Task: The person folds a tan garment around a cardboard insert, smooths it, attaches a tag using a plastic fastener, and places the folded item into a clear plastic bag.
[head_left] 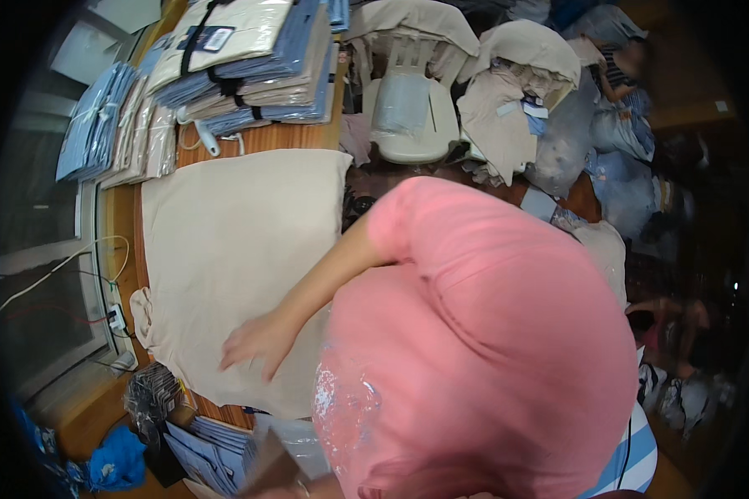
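Observation:
A large beige cloth garment (pixel 233 224) lies spread out on the wooden table, its left edge bunched up. Over its lower part, my right hand (pixel 262 341) rests or hovers palm down with the fingers apart; nothing shows in it. Pink fabric of my shirt covers much of the middle and right of the view. At the bottom edge, part of my left hand or wrist (pixel 312 485) appears beside a blurred brown, flat thing (pixel 273 461). The fingers there are smeared and mostly out of sight, so whether they grip it is unclear.
Stacks of folded, bagged blue and beige garments (pixel 241 62) fill the table's far end. Blue packets (pixel 208 453) and a dark plastic bag (pixel 151 391) sit at the near end. Cables (pixel 112 316) run along the left window. Cloth-draped chairs (pixel 412 108) stand beyond; other people appear at right.

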Demonstrator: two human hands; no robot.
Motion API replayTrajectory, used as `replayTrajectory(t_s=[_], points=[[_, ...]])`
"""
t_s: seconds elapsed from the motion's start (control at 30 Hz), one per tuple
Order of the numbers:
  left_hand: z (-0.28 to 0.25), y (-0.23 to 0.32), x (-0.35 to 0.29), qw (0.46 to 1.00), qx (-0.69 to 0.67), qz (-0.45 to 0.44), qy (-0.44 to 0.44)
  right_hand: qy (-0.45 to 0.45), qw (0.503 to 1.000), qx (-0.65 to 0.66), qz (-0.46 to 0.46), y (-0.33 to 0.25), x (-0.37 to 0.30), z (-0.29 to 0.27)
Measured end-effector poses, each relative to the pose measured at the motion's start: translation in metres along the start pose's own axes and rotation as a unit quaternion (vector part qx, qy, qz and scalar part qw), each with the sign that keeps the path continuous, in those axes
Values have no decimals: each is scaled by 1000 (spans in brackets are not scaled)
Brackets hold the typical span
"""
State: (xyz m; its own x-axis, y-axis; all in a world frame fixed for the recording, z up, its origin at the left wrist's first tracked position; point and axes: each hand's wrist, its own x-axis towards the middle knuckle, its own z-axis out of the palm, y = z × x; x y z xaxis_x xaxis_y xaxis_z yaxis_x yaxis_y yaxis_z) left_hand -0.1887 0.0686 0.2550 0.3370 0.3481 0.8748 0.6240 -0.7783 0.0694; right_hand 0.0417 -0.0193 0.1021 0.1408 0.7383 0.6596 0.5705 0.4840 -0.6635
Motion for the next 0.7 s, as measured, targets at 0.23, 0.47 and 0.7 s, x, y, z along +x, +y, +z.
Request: replayTrajectory(t_s=[0.23, 0.47, 0.7], points=[[77, 96, 46, 970, -143, 164, -105, -41, 966, 187, 176, -25, 31, 10], [88, 89, 55, 966, -135, 24, -217, -40, 901, 249, 353, -11, 17, -39], [29, 25, 19, 911, -183, -191, -317, -167, 871, 248, 390, -29, -1, -50]])
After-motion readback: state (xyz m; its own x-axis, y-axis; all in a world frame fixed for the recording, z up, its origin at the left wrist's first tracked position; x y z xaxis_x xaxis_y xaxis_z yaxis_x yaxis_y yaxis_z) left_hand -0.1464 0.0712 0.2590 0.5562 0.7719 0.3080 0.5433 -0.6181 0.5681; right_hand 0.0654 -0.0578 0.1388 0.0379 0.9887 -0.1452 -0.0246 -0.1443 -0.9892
